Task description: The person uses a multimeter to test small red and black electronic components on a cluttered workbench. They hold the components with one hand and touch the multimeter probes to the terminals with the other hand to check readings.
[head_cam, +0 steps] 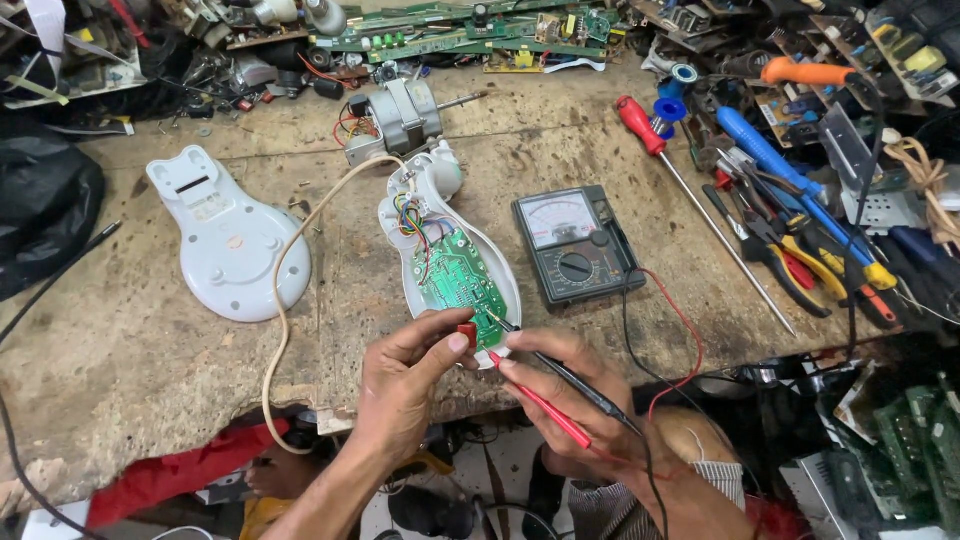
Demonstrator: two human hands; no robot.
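At table [150, 340] edge, we are pinching red button [467, 333] with left hand [405, 385] fingers, right hand [560, 400] fingers gripping red probe [540, 405] and black probe [560, 372] at circuit board [458, 275].

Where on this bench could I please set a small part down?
Bare wood lies left of the white cover, and between the meter and the red screwdriver. The back edge and the tool pile at right are crowded.
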